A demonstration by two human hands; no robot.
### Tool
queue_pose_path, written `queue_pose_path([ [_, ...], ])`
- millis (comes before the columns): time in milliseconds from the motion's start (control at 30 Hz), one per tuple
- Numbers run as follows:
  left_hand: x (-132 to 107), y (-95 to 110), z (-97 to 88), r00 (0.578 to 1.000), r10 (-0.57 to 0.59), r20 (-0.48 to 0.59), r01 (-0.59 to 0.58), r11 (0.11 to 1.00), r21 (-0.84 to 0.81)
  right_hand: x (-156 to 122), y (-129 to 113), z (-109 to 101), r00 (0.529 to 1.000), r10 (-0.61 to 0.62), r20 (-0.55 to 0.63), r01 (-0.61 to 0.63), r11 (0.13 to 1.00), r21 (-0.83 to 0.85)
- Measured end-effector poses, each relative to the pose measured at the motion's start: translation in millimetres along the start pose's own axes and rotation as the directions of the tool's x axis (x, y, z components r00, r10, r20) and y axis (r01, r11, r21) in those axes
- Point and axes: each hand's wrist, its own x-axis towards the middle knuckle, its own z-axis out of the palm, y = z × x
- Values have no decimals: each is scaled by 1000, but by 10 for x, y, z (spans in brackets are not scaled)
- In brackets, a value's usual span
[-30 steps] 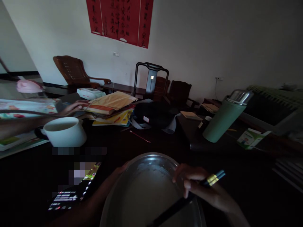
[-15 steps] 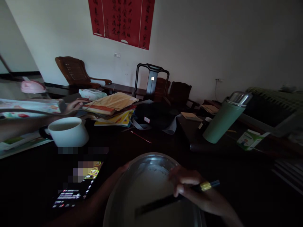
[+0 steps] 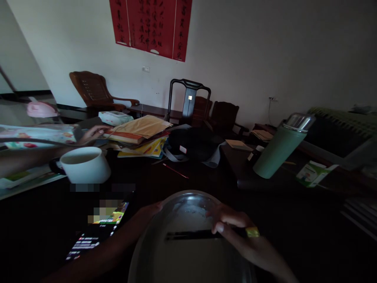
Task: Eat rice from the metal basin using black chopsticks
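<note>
A metal basin (image 3: 193, 193) stands on the dark table in front of me, with a pale mixture (image 3: 188, 259) inside that is too dim to identify. My left hand (image 3: 151, 211) grips the basin at its left rim; its fingers are partly hidden behind the wall. Over the right side of the basin, my right hand (image 3: 232, 226) is closed round a pair of black chopsticks (image 3: 194, 235) with gold-coloured ends. Their tips point left above or in the mixture; I cannot tell whether they touch it.
A lit phone (image 3: 88, 239) lies left of my left arm, below a white mug (image 3: 85, 165). Another person's hand (image 3: 92, 133) rests by stacked books (image 3: 126, 136). Farther back are a black bag (image 3: 194, 143), a green thermos (image 3: 278, 151) and a small box (image 3: 313, 174).
The chopsticks have swung from a slant to nearly level, their tips now farther up in the basin. My right hand has turned slightly; my left hand stays at the rim.
</note>
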Motion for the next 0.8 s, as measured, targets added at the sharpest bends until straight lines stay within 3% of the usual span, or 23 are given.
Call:
queue_pose_path([
  [133,67,16,-48,997,-36,63,36,999,-2,-42,117,-128,987,114,-114,-113,994,12],
  [233,69,65,-87,988,-24,154,24,1000,2,-110,87,-305,997,66,28,-67,996,51],
  [333,65,80,-136,984,-14,180,11,1000,22,-97,-15,-243,988,-51,143,40,996,77],
  [400,68,66,-175,984,-22,175,18,1000,24,-49,-52,-86,994,-67,91,63,997,38],
  [500,88,35,-239,977,3,213,-13,999,48,-1,-16,95,996,12,-88,-15,999,-44],
  [600,120,31,-297,988,8,154,-29,990,136,-40,54,46,976,82,-204,-99,992,-74],
  [700,145,73,-327,983,17,185,-44,989,143,-130,63,-97,990,71,-125,-81,994,-77],
  [800,137,130,-341,966,59,252,-93,988,125,-167,9,-86,999,35,-30,-36,999,-10],
])
